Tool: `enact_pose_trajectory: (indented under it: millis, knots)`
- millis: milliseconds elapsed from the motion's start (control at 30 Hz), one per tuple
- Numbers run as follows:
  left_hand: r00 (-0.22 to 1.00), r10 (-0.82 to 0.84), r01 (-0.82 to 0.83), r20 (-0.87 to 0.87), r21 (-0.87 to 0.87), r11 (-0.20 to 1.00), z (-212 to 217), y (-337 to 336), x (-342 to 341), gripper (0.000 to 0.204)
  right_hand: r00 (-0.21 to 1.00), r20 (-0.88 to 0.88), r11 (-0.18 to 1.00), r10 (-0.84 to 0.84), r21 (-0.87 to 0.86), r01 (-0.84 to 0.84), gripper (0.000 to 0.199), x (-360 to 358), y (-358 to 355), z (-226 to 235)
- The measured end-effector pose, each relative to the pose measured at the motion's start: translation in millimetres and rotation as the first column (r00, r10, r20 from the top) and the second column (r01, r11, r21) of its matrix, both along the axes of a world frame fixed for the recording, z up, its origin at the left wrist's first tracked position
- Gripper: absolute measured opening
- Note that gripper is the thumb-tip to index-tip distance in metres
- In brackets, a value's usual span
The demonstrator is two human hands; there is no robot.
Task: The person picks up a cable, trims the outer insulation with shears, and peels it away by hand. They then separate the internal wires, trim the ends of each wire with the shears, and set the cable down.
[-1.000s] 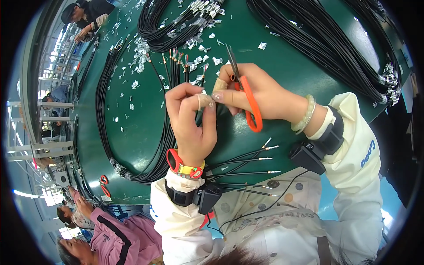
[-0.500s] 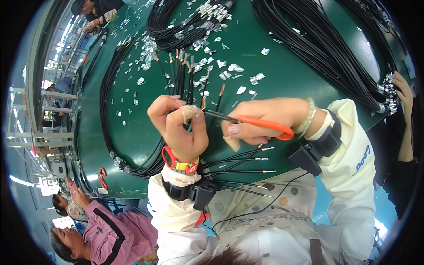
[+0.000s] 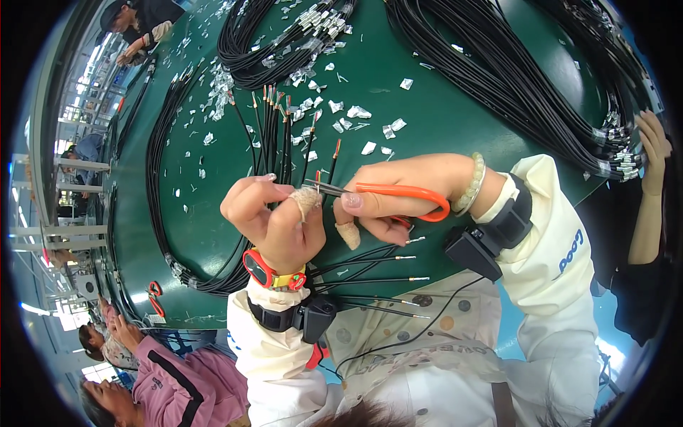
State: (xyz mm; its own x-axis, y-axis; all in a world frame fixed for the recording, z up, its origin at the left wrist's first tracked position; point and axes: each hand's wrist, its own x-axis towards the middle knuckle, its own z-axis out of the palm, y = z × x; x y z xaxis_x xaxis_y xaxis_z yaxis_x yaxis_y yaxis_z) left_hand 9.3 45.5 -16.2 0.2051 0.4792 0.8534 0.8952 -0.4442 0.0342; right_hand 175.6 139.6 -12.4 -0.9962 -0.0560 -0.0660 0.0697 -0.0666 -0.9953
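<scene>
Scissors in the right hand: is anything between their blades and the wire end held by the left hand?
Nothing visible does. The scissors in the right hand already reach the wire end pinched by the left hand.

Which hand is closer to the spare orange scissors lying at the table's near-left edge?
Left. The left hand is up-right of the spare scissors; the right hand is farther right.

Place: factory floor, cable-assembly line. Evidence: long green worktable (image 3: 427, 107) filling frame centre; bundled black cables (image 3: 512, 64) looped across top and upper right; cut black wire lengths (image 3: 274, 128) with bared copper ends, centre; scraps of clear wrapping (image 3: 359, 112) strewn over table; other seated workers at upper left, lower left, right edge; spare red-handled scissors (image 3: 154, 295) at lower left; bright aisle along left edge.
</scene>
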Motion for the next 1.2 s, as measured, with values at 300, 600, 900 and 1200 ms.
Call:
enact_pose_trajectory:
  millis: [300,600,900,1200]
  knots:
    - [1.0,-0.019,0.018,-0.023,-0.017,1.0,1.9,-0.2,5.0,0.019,0.997,0.016,0.997,-0.071,0.009,0.071,0.062,0.9,4.8,-0.8]
    - [0.411,0.173,0.84,0.895,-0.445,0.311,-4.7,-16.2,6.8,0.005,0.668,-0.343,0.749,-0.661,-0.24,0.618,0.073,7.7,15.5,-16.3]
    - [0.87,-0.416,0.475,0.265,-0.678,0.56,-21.2,-9.4,9.7,0.011,0.7,-0.331,0.746,-0.633,-0.019,0.666,0.073,-6.4,13.2,-24.8]
    - [0.608,0.184,0.514,0.773,-0.559,0.651,-12.4,-24.8,-28.0,0.006,0.597,-0.333,0.588,-0.729,0.14,0.796,0.018,-45.9,-26.2,-8.6]
